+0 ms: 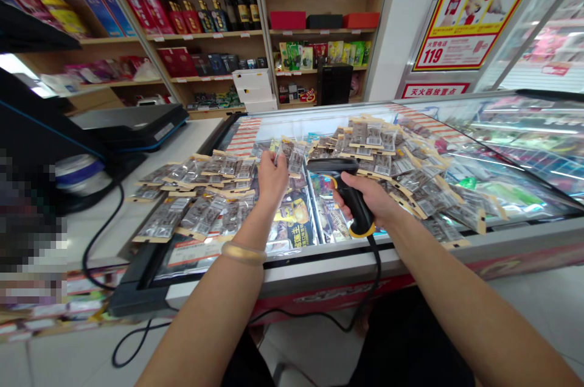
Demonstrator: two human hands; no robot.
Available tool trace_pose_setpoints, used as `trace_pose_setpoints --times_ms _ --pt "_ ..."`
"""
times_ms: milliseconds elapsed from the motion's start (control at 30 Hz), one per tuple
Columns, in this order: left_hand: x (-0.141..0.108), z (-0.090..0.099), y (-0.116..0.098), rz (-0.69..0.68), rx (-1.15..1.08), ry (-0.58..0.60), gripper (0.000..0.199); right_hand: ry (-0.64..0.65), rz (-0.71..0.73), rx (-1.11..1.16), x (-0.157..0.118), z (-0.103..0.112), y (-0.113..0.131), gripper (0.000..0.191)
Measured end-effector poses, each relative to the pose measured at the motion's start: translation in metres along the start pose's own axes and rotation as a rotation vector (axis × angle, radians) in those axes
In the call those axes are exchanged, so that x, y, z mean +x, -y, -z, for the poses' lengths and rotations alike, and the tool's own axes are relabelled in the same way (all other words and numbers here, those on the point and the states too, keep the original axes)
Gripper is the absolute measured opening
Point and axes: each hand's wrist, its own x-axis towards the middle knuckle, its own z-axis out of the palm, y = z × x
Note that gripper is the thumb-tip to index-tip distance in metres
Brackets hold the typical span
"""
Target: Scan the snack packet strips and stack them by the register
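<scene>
My right hand (365, 195) is wrapped round the grip of a black and yellow barcode scanner (356, 207), its head turned to the left. My left hand (272, 177), with a gold bangle on the wrist, pinches a small clear snack packet (295, 159) in front of the scanner's head. Many similar packets with tan edges lie on the freezer's glass top: one spread of packets (219, 171) is left of my left hand, and a larger heap of packets (371, 134) is beyond and right of the scanner.
The chest freezer (328, 253) has a glass lid with goods beneath. A counter with a weighing scale (132, 125) stands at the left. The scanner's black cable (376, 271) hangs down the freezer's front. Shelves of boxes and bottles (196, 16) line the back wall.
</scene>
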Motion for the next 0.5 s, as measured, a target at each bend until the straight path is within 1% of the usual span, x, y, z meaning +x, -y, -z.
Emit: trace_pose_setpoints --times_ms 367,500 --pt "0.0007 -0.0005 0.0019 -0.012 0.025 -0.011 0.016 0.009 -0.005 -0.012 0.0005 -0.0017 -0.0003 0.038" --pt "-0.0025 -0.0014 -0.0006 -0.009 0.022 -0.017 0.015 0.016 -0.005 0.013 -0.0013 -0.0014 -0.0002 0.038"
